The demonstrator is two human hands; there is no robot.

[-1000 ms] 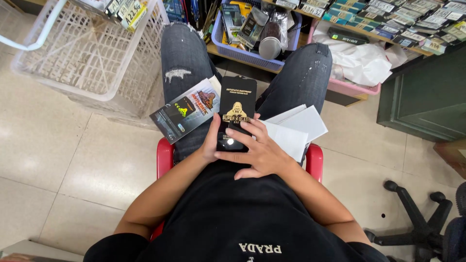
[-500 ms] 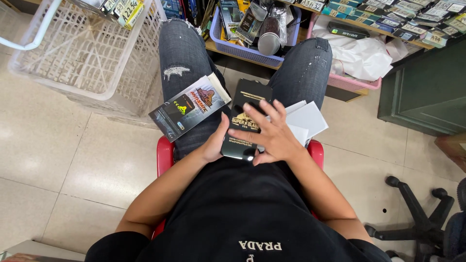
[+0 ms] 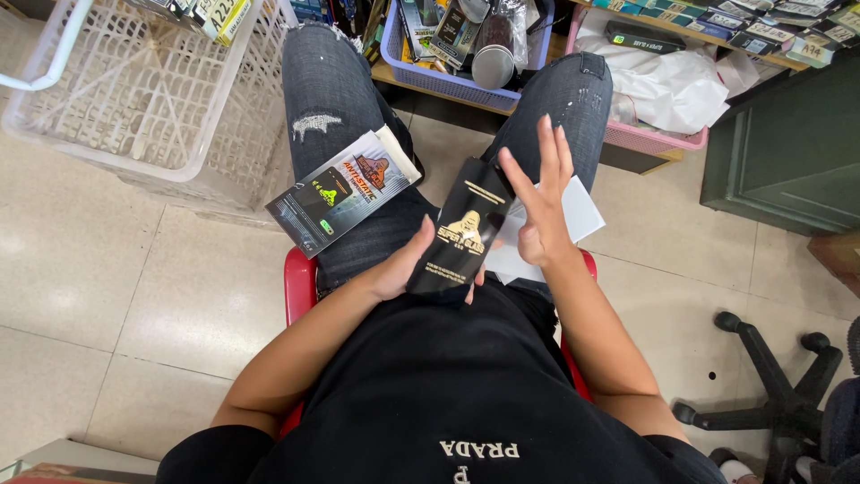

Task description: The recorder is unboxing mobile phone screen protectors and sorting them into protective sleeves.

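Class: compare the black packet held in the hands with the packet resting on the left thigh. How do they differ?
The black packet is gripped by the left hand and tilted up; the thigh packet lies flat, untouched. The black packet is plain black with gold print; the thigh packet is dark with coloured pictures and a pale edge. Both are flat, rectangular retail packets.

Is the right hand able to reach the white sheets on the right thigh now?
Probably yes: the right hand is open, holds nothing, and hovers right above the white sheets, with nothing between them.
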